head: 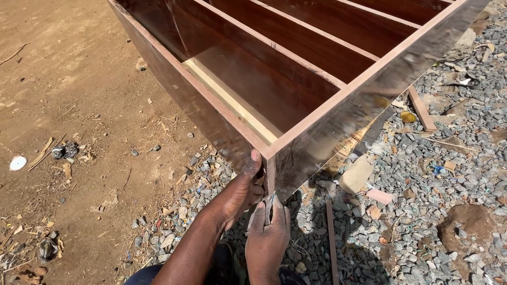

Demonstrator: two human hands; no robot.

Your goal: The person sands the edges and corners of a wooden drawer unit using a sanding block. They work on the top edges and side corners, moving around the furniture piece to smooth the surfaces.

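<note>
A large glossy brown cabinet frame (317, 79) fills the upper centre and upper right of the frame, lying open side up, with thin reddish edge banding along its rims and several inner dividers running toward the upper right. Its near corner points down toward the lower centre of the picture.

The left hand (240, 190) comes up from the lower centre and presses against the left face of that corner, thumb raised along the edge just under the rim. The fingers lie flat on the panel; they grip nothing.

The right hand (268, 232) sits just below the corner, lower centre, fingers pinched together on a small thin blade-like tool (269, 202) held against the vertical corner edge. What kind of tool it is cannot be told.

The two hands are close together, almost touching, either side of the corner.

The cabinet rests over grey gravel (422, 211) on the right half of the frame, with wood offcuts (421, 110) scattered upon it. Bare brown earth (68, 79) with litter and straw occupies the left half.
</note>
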